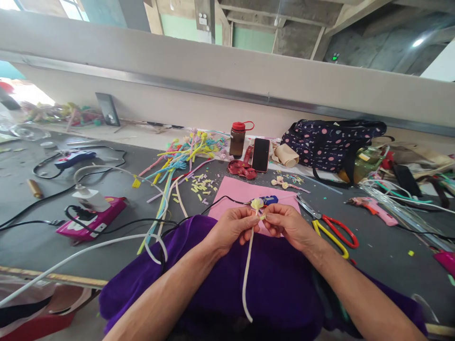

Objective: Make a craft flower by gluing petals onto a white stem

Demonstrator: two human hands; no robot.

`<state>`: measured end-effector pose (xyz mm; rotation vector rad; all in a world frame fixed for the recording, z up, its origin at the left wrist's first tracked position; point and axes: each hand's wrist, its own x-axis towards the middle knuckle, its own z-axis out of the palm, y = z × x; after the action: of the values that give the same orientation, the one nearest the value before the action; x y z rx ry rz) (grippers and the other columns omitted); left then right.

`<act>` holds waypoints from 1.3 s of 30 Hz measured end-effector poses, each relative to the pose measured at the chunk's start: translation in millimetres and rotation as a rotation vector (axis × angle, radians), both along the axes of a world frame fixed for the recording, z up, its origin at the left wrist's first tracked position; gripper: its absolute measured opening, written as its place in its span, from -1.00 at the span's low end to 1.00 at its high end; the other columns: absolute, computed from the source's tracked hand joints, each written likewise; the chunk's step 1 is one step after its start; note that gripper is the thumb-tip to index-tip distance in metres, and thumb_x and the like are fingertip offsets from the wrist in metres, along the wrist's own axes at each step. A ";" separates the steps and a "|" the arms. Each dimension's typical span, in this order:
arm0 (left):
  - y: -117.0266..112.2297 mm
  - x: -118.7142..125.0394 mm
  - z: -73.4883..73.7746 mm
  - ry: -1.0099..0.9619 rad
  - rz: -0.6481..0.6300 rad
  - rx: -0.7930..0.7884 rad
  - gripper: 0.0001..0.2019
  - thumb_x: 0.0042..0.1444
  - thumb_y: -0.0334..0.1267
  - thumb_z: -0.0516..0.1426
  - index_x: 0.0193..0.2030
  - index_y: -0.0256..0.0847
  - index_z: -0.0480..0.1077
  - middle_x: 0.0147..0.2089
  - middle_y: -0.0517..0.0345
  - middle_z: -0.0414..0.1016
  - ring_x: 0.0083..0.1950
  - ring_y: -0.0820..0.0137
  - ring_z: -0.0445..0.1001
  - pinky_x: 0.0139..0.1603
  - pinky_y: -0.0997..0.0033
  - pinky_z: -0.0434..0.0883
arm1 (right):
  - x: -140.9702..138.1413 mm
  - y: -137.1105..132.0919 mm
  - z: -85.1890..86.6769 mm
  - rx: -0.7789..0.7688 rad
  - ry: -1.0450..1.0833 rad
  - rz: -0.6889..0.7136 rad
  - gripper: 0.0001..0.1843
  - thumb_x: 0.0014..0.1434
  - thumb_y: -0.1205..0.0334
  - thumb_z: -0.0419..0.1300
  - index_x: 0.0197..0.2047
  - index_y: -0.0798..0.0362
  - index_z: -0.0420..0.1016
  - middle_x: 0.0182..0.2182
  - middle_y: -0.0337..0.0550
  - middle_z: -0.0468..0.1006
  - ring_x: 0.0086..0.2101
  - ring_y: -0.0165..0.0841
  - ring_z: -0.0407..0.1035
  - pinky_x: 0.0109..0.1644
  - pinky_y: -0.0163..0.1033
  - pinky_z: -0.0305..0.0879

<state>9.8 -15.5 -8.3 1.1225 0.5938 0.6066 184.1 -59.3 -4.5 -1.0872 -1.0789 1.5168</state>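
My left hand (236, 226) pinches a pale cord (249, 270) just under a small yellow and lilac flower head (257, 204). The cord's free end hangs down over the purple cloth (213, 289) on my lap. Close beside it, my right hand (284, 222) is closed, thumb and finger holding a small pale-yellow piece (262, 217) against the stem. Behind the fingers lies a pink sheet (227, 192) with a blue tool (269, 200) on it. Scissors (334, 229) with red and yellow handles rest right of my right hand.
A pink glue gun (377, 210) lies at the right, its cord trailing. Several coloured stems (177, 161) and cut yellow bits (201, 187) are at centre left. A magenta power strip (92, 220) with cables sits left. Further back stand a bottle (237, 139), a phone (260, 155) and a patterned bag (323, 144).
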 end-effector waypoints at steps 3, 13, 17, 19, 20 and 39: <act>0.1 0.1 0.3 0.001 -0.006 0.011 -0.70 -0.04 -0.08 0.21 -0.45 -0.34 0.36 -0.52 0.22 0.37 -0.69 0.67 0.20 -0.74 0.67 0.13 | -0.2 -0.5 0.0 -0.005 0.004 0.023 -0.78 0.01 0.17 0.29 -0.46 0.12 0.37 -0.60 -0.32 0.44 -0.68 -0.59 0.26 -0.66 -0.50 0.02; -0.9 -0.5 1.3 0.020 0.005 0.006 -0.70 -0.04 -0.08 0.21 -0.46 -0.33 0.36 -0.54 0.24 0.37 -0.69 0.67 0.19 -0.73 0.66 0.11 | -1.2 -1.1 0.6 0.030 -0.033 0.017 -0.79 0.03 0.16 0.26 -0.44 0.11 0.36 -0.58 -0.31 0.42 -0.66 -0.57 0.24 -0.64 -0.46 0.05; -0.2 -0.4 1.1 0.027 0.018 -0.012 -0.72 -0.02 -0.10 0.20 -0.49 -0.33 0.36 -0.60 0.27 0.33 -0.70 0.67 0.18 -0.74 0.67 0.07 | -3.4 -1.7 0.3 0.146 -0.188 -0.080 -0.87 0.07 0.22 0.21 -0.41 0.09 0.39 -0.57 -0.33 0.40 -0.62 -0.54 0.25 -0.56 -0.41 0.15; 0.4 -0.5 1.2 0.027 0.013 -0.038 -0.73 -0.02 -0.12 0.20 -0.50 -0.32 0.36 -0.63 0.28 0.31 -0.71 0.67 0.18 -0.74 0.67 0.06 | -4.4 -2.5 0.3 0.227 -0.295 -0.113 -0.91 0.09 0.23 0.19 -0.38 0.08 0.41 -0.55 -0.32 0.41 -0.59 -0.52 0.26 -0.54 -0.40 0.17; 0.8 -0.7 1.2 0.023 0.009 -0.057 -0.73 -0.02 -0.12 0.20 -0.51 -0.32 0.35 -0.65 0.29 0.29 -0.72 0.67 0.16 -0.75 0.67 0.05 | -4.8 -3.2 0.7 0.279 -0.359 -0.129 -0.92 0.10 0.24 0.18 -0.37 0.07 0.42 -0.53 -0.31 0.41 -0.58 -0.51 0.27 -0.52 -0.39 0.18; 2.5 -2.4 0.3 0.028 -0.103 -0.144 -0.73 -0.06 -0.14 0.22 -0.53 -0.35 0.40 -0.63 0.22 0.36 -0.77 0.71 0.07 -0.78 0.62 -0.05 | 20.3 -11.5 26.5 0.807 -0.920 -0.091 -0.91 0.18 0.31 0.11 -0.29 0.00 0.44 -0.35 -0.16 0.49 -0.31 -0.34 0.39 -0.22 -0.24 0.28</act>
<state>7.5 -13.0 -8.0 1.0209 0.5910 0.4525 204.4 -70.8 22.0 -1.1944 -1.9821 0.3245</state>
